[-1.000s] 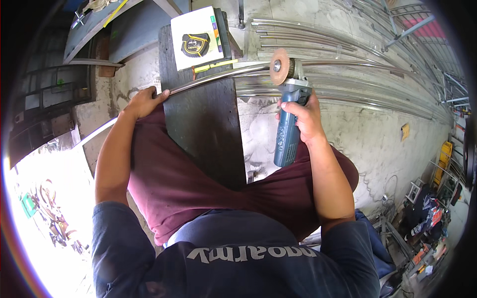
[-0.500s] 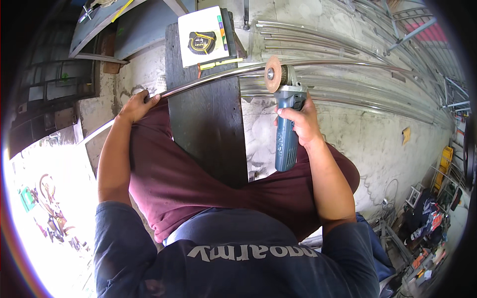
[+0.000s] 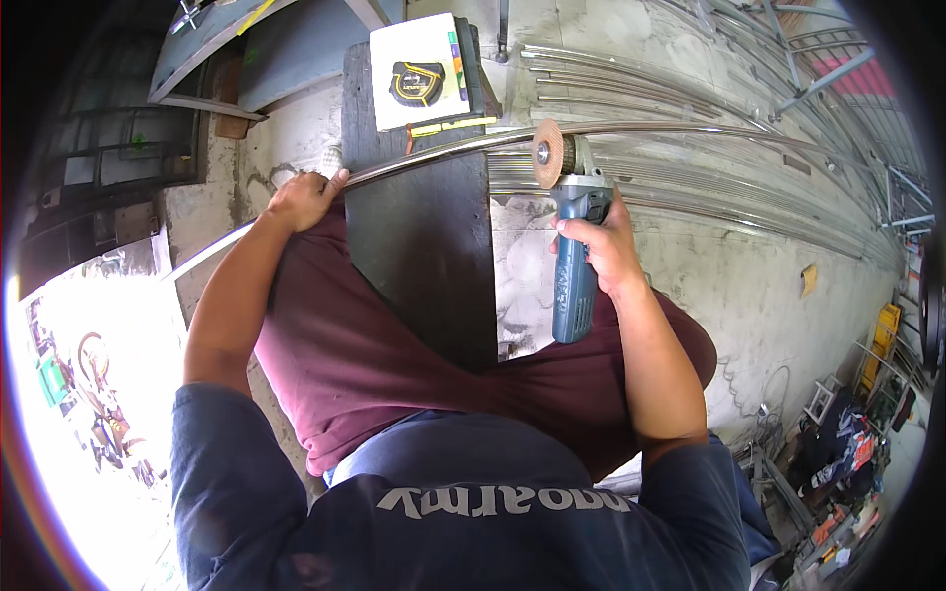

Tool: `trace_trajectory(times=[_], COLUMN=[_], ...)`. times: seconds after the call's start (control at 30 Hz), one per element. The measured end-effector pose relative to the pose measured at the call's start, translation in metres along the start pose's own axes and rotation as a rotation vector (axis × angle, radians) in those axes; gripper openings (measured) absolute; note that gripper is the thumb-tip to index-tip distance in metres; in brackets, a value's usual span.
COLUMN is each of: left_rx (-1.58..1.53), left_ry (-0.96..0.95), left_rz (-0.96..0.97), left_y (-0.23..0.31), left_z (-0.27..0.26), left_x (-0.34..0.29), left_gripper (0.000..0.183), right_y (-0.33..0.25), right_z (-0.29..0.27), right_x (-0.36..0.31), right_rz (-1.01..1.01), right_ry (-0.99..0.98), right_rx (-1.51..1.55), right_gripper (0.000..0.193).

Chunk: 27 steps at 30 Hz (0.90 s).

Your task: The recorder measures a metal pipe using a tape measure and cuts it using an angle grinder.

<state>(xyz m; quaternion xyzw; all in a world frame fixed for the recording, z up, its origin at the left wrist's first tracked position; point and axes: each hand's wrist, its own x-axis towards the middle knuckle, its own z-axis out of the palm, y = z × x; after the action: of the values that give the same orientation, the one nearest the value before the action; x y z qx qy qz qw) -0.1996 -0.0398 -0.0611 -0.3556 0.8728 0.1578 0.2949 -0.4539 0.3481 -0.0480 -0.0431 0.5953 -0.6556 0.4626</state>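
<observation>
My left hand (image 3: 305,200) is closed around a long shiny metal tube (image 3: 434,155) at the left, above my left knee. The tube runs across a dark wooden bench (image 3: 424,256) and on to the far right. In my right hand (image 3: 603,241) is a blue-green angle grinder (image 3: 574,286), held upright by its body. Its thin tan disc (image 3: 548,155) stands at the tube, overlapping it in view; whether they touch I cannot tell. The disc's markings look sharp, with no spin blur.
On the bench's far end lie a white notepad (image 3: 394,44), a black-and-yellow tape measure (image 3: 416,85) and a yellow pen-like marker (image 3: 453,126). Several more metal tubes (image 3: 631,84) rest on the concrete floor (image 3: 709,256). A grey-blue metal table (image 3: 296,59) stands far left.
My left hand has slid or shifted a little right along the tube's line. The grinder stays in my right hand at nearly the same place. The whole view has shifted slightly.
</observation>
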Motion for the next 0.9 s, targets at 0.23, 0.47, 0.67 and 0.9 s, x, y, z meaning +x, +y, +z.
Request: trace_trajectory(times=[0.23, 0.47, 0.67, 0.9], left_rx=[0.02, -0.004, -0.007, -0.026], left_ry=[0.166, 0.073, 0.104, 0.24], left_rz=[0.118, 0.062, 0.093, 0.091], left_y=[-0.01, -0.037, -0.049, -0.128], left_z=[0.006, 0.008, 0.001, 0.044], left_x=[-0.001, 0.003, 0.005, 0.017], left_gripper=[0.071, 0.081, 0.08, 0.044], right_y=[0.001, 0.003, -0.004, 0.039], right_z=[-0.005, 0.0, 0.0, 0.001], right_x=[0.005, 0.009, 0.007, 0.026], right_rz=[-0.01, 0.015, 0.002, 0.008], right_ry=[0.002, 0.008, -0.006, 0.138], right_rx=[0.041, 0.026, 0.011, -0.256], right_gripper=[0.06, 0.06, 0.061, 0.075])
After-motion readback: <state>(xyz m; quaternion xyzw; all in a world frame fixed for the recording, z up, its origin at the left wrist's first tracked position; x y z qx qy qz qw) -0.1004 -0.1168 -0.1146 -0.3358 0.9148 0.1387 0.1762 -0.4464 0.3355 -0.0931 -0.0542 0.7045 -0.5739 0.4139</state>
